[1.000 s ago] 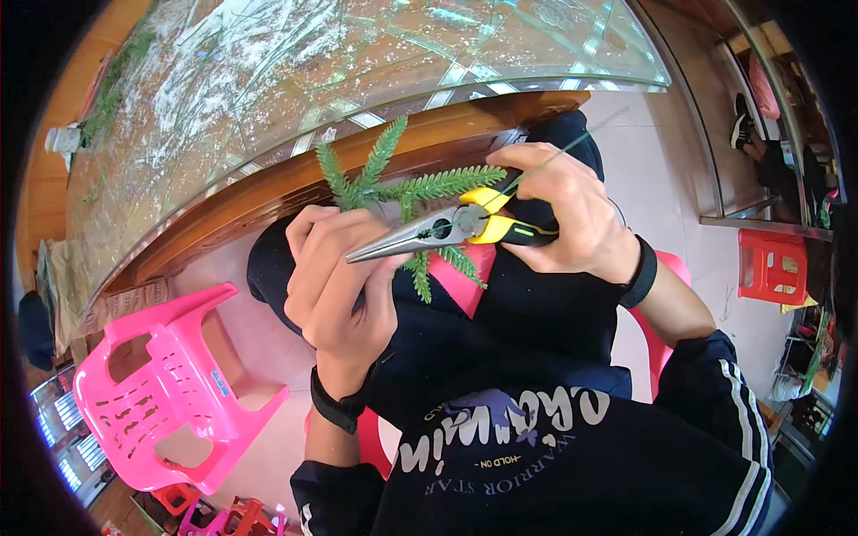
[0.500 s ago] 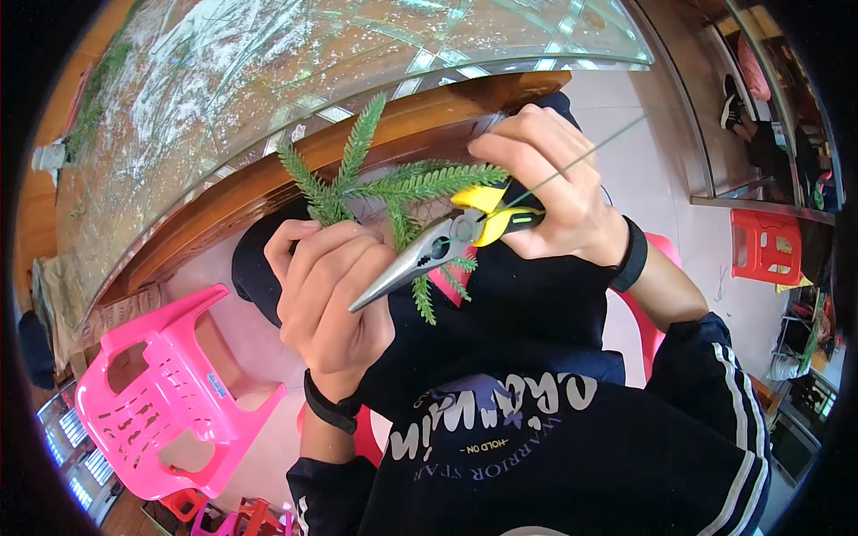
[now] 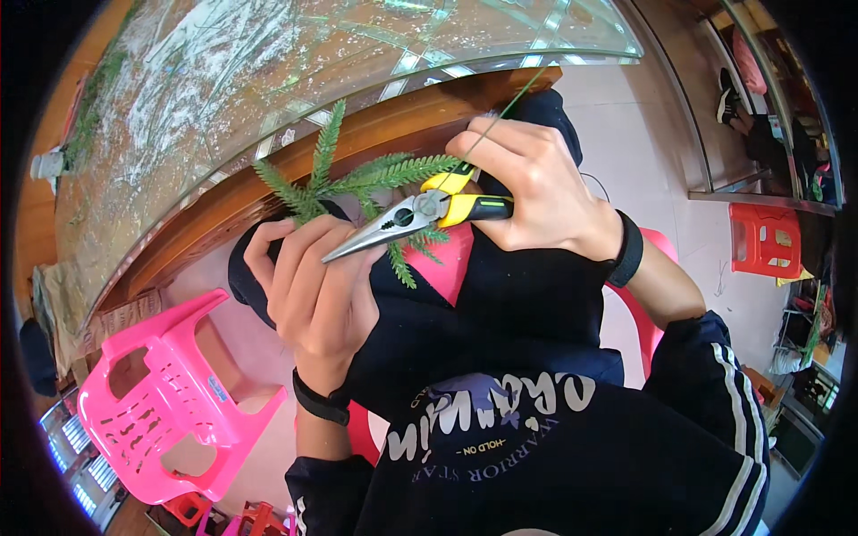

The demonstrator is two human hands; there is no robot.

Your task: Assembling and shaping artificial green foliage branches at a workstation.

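Looking down from the head cam: the right hand (image 3: 536, 192) is curled tight around the yellow-and-black handles of a pair of needle-nose pliers (image 3: 407, 219), and it also pinches a thin green wire stem (image 3: 505, 112) that runs up toward 1 o'clock from the knuckles. The pliers' grey nose points out toward 8 o'clock, tip lying right across the fingers of the left hand (image 3: 317, 290). The nose looks closed to me, though the angle's not great, so I can't tell if anything is nipped in it.

The left hand has its fingers folded around the base of an artificial fern sprig (image 3: 357, 174). Its green fronds fan out above the hand toward 11, 12 and 2 o'clock, plus one small frond hanging down at about 5 o'clock, just under the pliers. The sprig sits between the two hands, over the person's lap, just in front of the table edge.

At 12 o'clock of the hands there's a wooden table with a glass top (image 3: 268, 80), the glass littered with green bits and white flecks. A pink plastic chair (image 3: 170, 402) sits at 8 o'clock, on the floor well apart from the hands. A red plastic stool (image 3: 760, 241) is off at 3 o'clock. Both wrists wear black bands, and the person has on a dark sweatshirt with white sleeve stripes.
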